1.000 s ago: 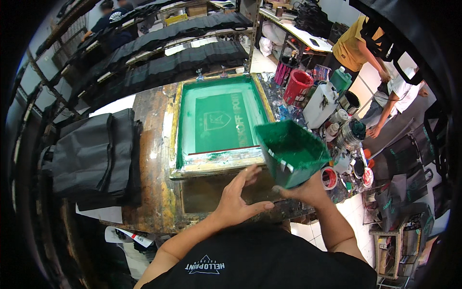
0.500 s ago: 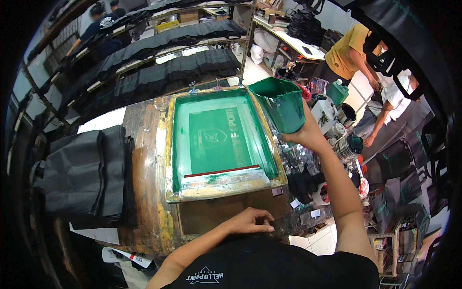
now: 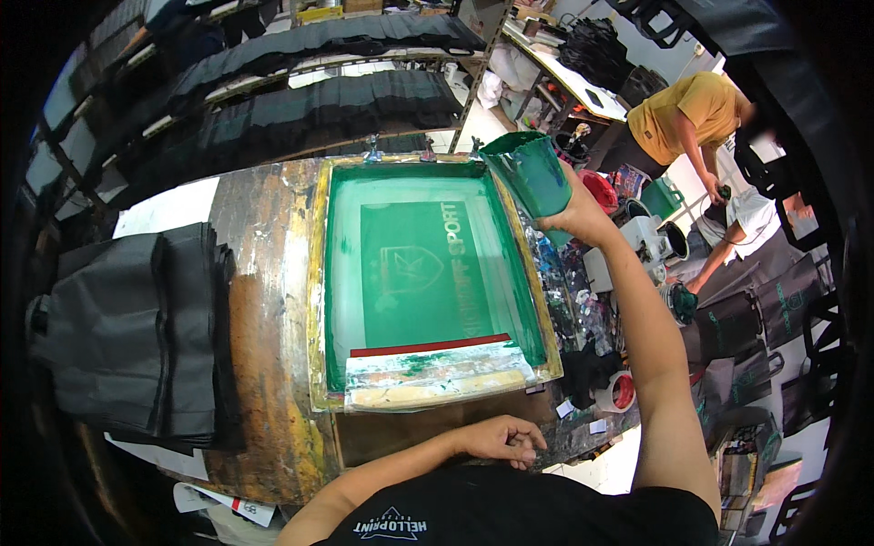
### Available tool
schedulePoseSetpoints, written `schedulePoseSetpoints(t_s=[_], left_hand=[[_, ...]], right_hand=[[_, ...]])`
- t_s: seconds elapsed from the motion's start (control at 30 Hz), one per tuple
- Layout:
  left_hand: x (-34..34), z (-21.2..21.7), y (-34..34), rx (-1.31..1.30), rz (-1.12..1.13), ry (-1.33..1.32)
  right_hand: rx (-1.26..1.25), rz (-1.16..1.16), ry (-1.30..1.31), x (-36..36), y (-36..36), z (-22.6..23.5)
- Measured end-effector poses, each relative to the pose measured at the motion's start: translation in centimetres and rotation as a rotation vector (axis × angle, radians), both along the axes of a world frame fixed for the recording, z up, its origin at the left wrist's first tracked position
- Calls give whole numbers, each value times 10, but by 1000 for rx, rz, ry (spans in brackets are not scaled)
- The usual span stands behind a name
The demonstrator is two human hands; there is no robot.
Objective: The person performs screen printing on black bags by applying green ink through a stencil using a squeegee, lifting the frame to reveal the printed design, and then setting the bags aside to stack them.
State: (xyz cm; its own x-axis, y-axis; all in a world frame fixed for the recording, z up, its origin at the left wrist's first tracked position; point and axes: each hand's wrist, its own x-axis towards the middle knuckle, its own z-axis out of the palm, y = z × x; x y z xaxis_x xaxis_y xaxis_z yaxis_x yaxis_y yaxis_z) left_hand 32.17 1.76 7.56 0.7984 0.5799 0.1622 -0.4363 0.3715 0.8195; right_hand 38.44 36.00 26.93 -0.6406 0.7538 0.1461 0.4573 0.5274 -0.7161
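My right hand (image 3: 583,214) grips the lower end of a plastic tub (image 3: 533,177) coated in green ink. It is tilted, with its mouth toward the far right corner of a screen-printing frame (image 3: 319,273). Green ink covers the frame's mesh, where a shield emblem and lettering show. A squeegee (image 3: 442,364) with a red blade lies across the frame's near end. Close to the table's front edge, my left hand (image 3: 505,441) holds nothing, its fingers loosely bent and apart.
A stack of black bags (image 3: 127,337) lies on the stained wooden table (image 3: 264,364) at left. Racks of black bags (image 3: 328,105) stand beyond. A tape roll (image 3: 619,391) sits right of the frame. Two people work at the right; a person in a yellow shirt (image 3: 687,118) bends down.
The view has shifted. The tub remains in my right hand and is tipped a little further over the frame's far right corner. My left hand's fingers have curled slightly more.
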Motion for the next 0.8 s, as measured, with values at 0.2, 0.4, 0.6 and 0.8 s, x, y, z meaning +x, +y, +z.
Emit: schedulePoseSetpoints(t_s=[0.2,0.4,0.6,0.8], left_hand=[[-4,6,2,92,53,126],[-5,8,4,68,56,140],[-4,7,4,69,77,146],[-3,6,3,58,86,133]], right_hand=[[-76,-35,-107,-10,40,-15],[-74,-83,-214,-18,58,-18],[-60,-115,-311,-25,60,-14],[-30,-181,-419,-27,69,-21]])
